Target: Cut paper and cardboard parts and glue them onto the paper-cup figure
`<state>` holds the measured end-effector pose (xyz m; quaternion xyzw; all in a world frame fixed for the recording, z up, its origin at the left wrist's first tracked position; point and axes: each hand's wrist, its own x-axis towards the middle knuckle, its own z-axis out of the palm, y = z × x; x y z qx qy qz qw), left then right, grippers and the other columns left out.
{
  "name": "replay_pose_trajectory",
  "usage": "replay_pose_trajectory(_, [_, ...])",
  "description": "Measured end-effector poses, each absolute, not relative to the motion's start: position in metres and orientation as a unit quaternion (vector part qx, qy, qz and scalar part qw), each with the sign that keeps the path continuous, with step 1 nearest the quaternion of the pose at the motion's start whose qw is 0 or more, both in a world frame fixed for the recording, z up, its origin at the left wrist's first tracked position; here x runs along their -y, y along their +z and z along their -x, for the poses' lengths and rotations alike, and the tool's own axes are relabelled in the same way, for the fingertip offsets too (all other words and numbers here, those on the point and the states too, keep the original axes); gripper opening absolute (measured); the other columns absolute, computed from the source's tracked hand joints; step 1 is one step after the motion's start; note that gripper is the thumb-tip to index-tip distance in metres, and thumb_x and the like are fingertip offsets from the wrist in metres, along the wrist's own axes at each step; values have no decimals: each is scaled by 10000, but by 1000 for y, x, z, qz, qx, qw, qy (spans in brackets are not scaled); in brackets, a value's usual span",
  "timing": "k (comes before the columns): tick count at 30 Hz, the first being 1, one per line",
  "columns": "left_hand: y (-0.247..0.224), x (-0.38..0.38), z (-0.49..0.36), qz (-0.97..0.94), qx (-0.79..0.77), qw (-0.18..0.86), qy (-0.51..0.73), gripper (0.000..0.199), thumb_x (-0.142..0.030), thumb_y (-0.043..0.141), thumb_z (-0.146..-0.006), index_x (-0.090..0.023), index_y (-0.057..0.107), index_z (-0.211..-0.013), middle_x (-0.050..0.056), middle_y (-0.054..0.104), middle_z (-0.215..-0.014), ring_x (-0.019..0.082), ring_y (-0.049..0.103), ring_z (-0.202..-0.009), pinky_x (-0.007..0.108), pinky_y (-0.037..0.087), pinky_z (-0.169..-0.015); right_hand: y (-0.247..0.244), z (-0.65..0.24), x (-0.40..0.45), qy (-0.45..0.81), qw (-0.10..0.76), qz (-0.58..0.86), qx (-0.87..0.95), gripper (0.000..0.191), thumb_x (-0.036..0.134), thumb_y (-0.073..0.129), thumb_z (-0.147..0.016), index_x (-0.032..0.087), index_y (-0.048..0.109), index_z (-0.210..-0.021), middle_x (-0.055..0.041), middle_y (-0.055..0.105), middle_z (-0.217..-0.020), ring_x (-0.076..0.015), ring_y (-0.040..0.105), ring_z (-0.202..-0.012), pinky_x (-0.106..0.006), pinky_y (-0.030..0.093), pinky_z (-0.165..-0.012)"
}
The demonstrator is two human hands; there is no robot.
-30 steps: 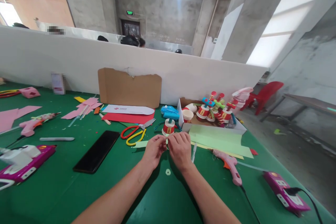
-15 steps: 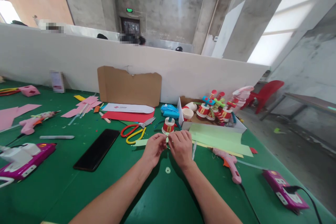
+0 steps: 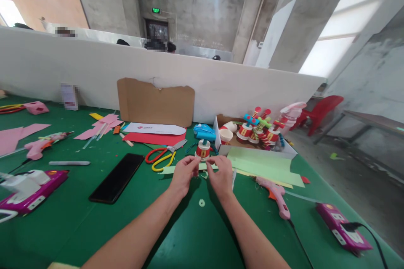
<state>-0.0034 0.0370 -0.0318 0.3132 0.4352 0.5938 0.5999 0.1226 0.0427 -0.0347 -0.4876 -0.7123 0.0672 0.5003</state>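
Note:
Pinched in the fingers of my left hand (image 3: 184,175) is a light green paper strip (image 3: 169,170); it runs out to both sides behind the hands. My right hand (image 3: 221,175) is closed at the fingertips on the strip's right part, thumb and index together. A small pale curl (image 3: 205,174) shows between the hands. Just beyond my fingertips stands a red and white paper cup figure (image 3: 203,149) with dark green coiled arms. Nearer to me a small pale ring (image 3: 202,203) lies flat on the green table (image 3: 189,239).
Scissors (image 3: 170,149) and a black phone (image 3: 117,178) lie left. Right are a box (image 3: 290,151) of cup figures, green paper (image 3: 259,164), a pink glue gun (image 3: 276,193) and a purple power strip (image 3: 342,227). Another glue gun (image 3: 39,147) lies far left.
My hands have moved slightly apart, and the right fingers have shifted so that more of the green strip shows between and behind them. Objects on the table stay in place.

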Motion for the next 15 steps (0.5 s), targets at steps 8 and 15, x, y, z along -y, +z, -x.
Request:
replay_pose_trajectory(8, [-30, -41, 15, -531, -539, 326, 566, 164, -322, 617, -685, -166, 665, -695, -3, 621, -624, 110, 520, -563, 223, 415, -556, -38, -131, -52, 611, 566, 436, 340, 295, 337, 817, -457, 174, 616, -599, 39, 541, -567, -90, 442, -539, -245, 351, -570])
replay_pose_trajectory(15, [-39, -40, 13, -603, -506, 280, 549, 168, -315, 592, -743, -177, 680, -706, 18, 661, -708, 120, 557, -604, 226, 446, -586, -34, -123, -45, 633, 542, 422, 356, 276, 306, 835, -447, 163, 641, -582, 37, 551, -558, -76, 414, -541, -229, 321, -546])
